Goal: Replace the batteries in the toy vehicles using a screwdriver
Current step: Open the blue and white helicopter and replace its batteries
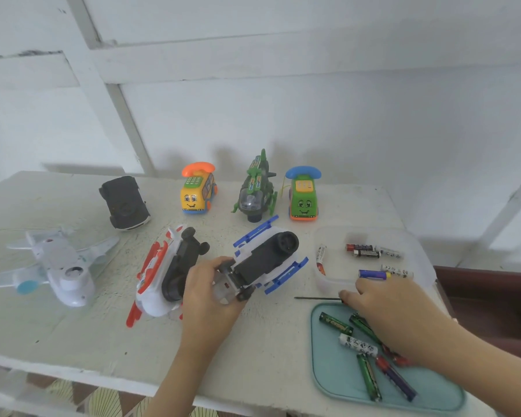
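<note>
Seven toys, early stage by the look: blue helicopter belly-up just left of the tray, tail gripped by the left hand; screwdriver at the tray's far edge, handle pinched by the right hand; loose batteries in the tray.

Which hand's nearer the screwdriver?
Right. The right hand holds the screwdriver at its handle end; the left hand grips the blue toy, off beyond the shaft's tip.

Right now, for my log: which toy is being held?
The blue-trimmed helicopter, belly up, gripped by the left hand; the red-trimmed one lies beside it.
</note>
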`<move>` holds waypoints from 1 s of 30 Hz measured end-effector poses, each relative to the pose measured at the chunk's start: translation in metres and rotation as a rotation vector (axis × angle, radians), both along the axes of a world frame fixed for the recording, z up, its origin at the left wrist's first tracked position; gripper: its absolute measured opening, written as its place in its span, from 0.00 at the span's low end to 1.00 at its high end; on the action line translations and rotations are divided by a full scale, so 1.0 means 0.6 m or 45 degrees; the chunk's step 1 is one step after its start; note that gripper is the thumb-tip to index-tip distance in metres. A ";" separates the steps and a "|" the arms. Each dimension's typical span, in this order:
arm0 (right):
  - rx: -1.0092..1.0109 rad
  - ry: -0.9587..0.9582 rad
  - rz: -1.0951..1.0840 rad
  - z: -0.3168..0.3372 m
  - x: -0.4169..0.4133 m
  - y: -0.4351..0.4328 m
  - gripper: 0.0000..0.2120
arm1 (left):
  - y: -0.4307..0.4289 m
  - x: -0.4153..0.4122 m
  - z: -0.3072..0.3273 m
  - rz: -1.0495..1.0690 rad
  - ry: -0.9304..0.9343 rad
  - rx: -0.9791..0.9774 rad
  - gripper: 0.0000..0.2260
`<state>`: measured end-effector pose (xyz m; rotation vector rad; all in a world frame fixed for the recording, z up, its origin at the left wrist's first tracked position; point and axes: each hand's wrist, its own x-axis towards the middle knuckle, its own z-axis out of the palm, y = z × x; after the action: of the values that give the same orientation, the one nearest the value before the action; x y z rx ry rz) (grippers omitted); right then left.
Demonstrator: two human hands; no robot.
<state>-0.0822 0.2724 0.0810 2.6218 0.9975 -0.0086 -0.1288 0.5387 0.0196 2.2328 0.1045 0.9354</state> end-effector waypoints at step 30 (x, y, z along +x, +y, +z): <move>0.219 -0.074 -0.366 0.011 -0.038 -0.034 0.09 | -0.015 -0.002 -0.031 0.069 -0.044 -0.030 0.26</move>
<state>-0.1053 0.2522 0.0876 2.8826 0.6196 0.0884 -0.1302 0.5295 0.0009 2.2006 0.1603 0.9962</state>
